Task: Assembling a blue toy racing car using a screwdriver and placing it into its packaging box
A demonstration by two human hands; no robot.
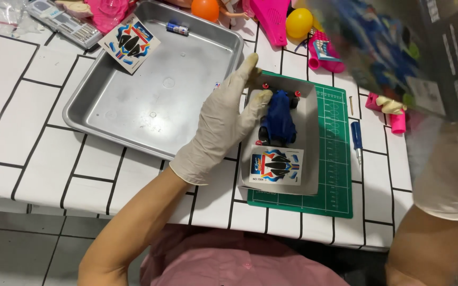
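My left hand [223,116], in a pale glove, rests on the left edge of a shallow white cardboard box tray [309,143], thumb touching the blue toy car [279,119] inside it. A sticker sheet [275,166] lies in the tray's near end. The tray sits on a green cutting mat [337,159]. My right hand [446,164], also gloved, holds up a dark printed box lid [398,47], blurred, close to the camera at upper right.
A metal baking tray [155,100] lies left of the mat, with a small battery [177,28] inside and a second sticker sheet [130,42] on its rim. A blue screwdriver [357,139] lies right of the mat. Pink toys, an orange ball [205,9] and a yellow ball [299,22] crowd the far edge.
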